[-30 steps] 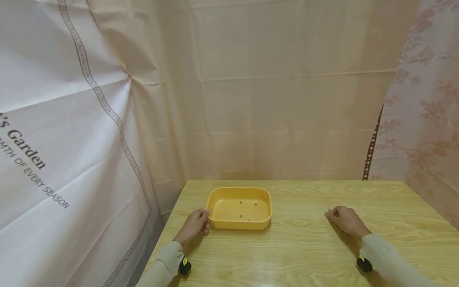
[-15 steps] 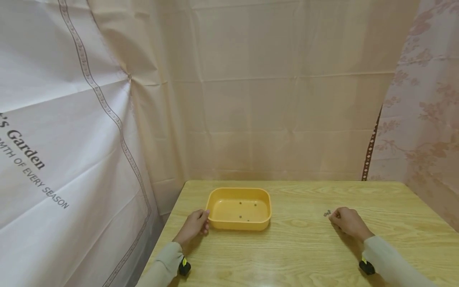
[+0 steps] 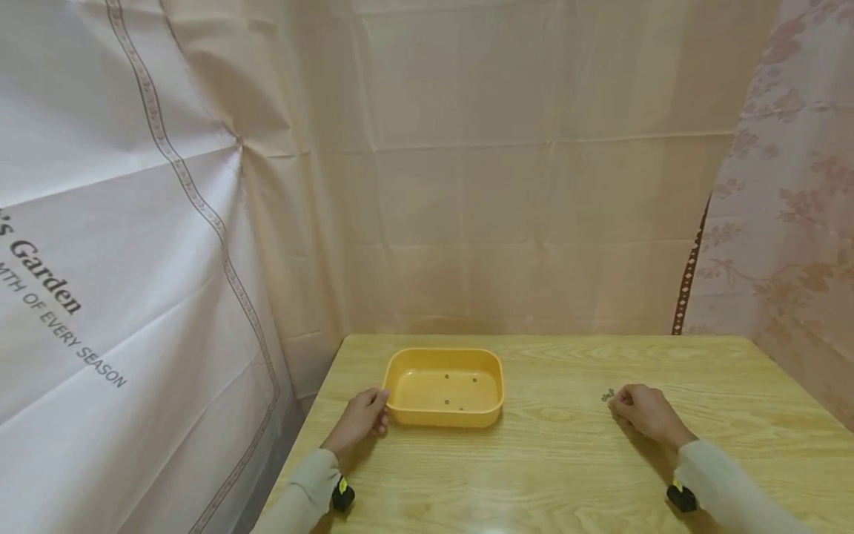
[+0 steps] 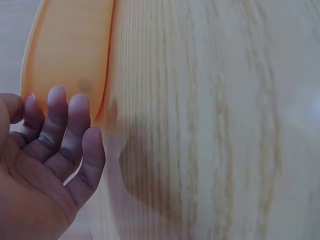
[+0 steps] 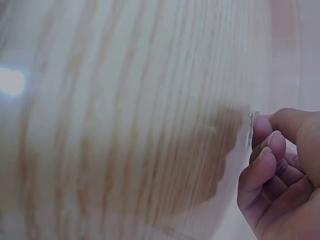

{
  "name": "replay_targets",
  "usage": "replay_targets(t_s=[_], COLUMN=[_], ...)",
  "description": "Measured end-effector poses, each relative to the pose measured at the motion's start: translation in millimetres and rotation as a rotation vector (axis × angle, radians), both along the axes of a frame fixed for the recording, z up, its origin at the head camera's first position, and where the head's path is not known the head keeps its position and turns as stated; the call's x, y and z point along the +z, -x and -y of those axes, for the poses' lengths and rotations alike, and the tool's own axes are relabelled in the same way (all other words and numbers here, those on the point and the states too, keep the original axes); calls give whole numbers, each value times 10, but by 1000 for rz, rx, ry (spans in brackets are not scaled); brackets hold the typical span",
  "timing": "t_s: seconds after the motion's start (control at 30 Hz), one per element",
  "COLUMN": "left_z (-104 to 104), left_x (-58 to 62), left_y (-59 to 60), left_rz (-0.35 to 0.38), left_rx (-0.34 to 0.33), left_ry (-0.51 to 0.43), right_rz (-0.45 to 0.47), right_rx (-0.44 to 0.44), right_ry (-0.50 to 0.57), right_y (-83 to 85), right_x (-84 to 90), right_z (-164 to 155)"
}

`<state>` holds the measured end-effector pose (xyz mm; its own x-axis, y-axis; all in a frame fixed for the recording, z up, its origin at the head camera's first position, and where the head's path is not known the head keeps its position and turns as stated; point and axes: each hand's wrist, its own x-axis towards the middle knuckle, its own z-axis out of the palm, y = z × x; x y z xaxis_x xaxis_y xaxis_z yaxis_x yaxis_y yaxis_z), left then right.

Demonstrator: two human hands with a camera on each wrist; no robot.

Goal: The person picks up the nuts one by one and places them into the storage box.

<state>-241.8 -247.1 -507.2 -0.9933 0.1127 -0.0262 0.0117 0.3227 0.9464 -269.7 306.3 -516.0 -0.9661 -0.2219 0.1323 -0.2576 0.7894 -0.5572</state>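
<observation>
Scene: A person sits at a wooden surface (image 3: 574, 452), with pale curtains hung behind it and to both sides.
Tray: A shallow orange tray (image 3: 445, 387) sits near the surface's far left corner. Three tiny dark specks lie on its floor.
Left hand: The left hand (image 3: 361, 419) rests against the tray's near left corner. In the left wrist view its fingers (image 4: 75, 125) are straight and loosely spread, with the tips against the tray's outer wall. It grips nothing.
Right hand: The right hand (image 3: 643, 410) lies on the surface, well to the right of the tray. Its fingers are curled. In the right wrist view the thumb and fingertips (image 5: 267, 142) pinch a small, thin, pale bit (image 5: 251, 127).
Small pieces: A little grey cluster (image 3: 608, 396) lies on the surface just beside the right fingertips.
Change: A second ago the right hand covered that spot. Half a second ago it had drawn back and the cluster showed. Now the fingertips have moved back up to it. This looks like a fresh piece being picked up. The left hand and tray have not moved.
Hard to tell: The pieces are too small to identify. Both wrist views are blurred. The left wrist view cuts off most of the tray.
</observation>
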Motion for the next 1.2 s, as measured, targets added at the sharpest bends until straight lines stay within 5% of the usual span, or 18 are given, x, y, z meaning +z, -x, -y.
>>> replay_targets(t_s=[1.2], left_z=[-8], left_x=[-10], left_y=[-7], left_rz=[-6], left_rx=[2], left_ry=[-38], right_rz=[-20], right_rx=[75], right_ry=[83], right_y=[19], right_x=[217], right_z=[457])
